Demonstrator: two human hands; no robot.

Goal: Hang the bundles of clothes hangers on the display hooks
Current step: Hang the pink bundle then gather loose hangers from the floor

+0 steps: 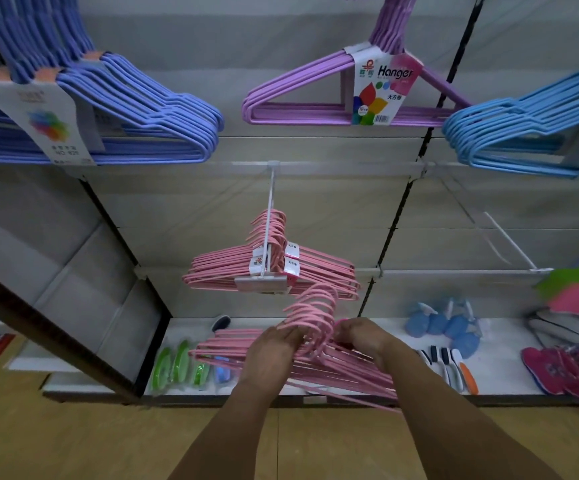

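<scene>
2 hands, left hand (270, 353) and right hand (362, 337), clamp the pink hanger bundle (316, 362) near its hooks, below the display hook (268, 220). It seems light, stiff, probably slippery; hold at the necks.

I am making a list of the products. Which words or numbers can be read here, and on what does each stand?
"Hanger": card label on the purple hanger bundle.
"大方卷": same card, below; the last character is uncertain.
Card on the violet-blue hangers: print too blurred.
Small tags on the hung pink bundles: too small to read.
</scene>
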